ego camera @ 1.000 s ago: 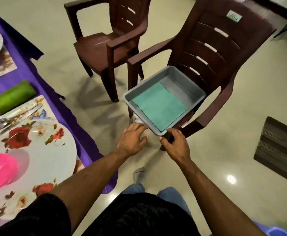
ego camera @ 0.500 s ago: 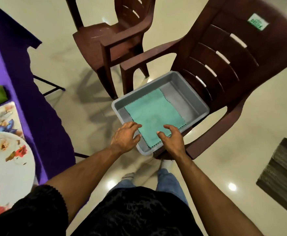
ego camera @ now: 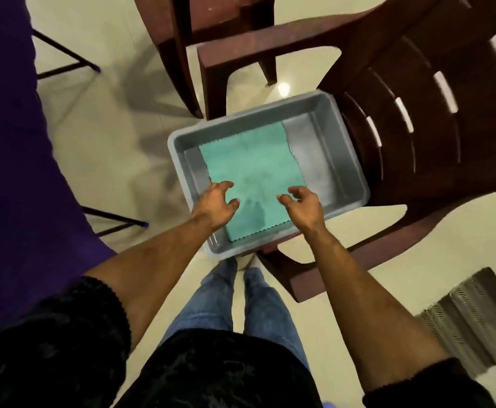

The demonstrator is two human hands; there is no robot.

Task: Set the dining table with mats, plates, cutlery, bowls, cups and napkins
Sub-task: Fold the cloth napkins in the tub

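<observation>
No grip yet: both hands are over the teal napkin (ego camera: 252, 169), fingers loosely curled and apart, holding nothing. Left hand (ego camera: 216, 206) sits at the napkin's 8 o'clock edge, right hand (ego camera: 301, 204) at its 5 o'clock edge; we can't tell if fingertips actually touch the cloth.

Napkin lies flat in the grey tray (ego camera: 345, 139), covering the middle, bare tray floor showing at 3 and 9 o'clock. Tray sits on the seat of the brown chair (ego camera: 417, 160), with its near corner overhanging toward our legs. Purple table edge (ego camera: 11, 160) is at 9 o'clock of the frame.

How we'd do this step:
- pinch the 2 near corners, thumb under, index on top
- cloth is thin and limp, so lift both corners together to keep it flat
- peel up and toward us; don't drag, the overhanging tray could tip or slide off the seat
- then swing to 9 o'clock for the table
</observation>
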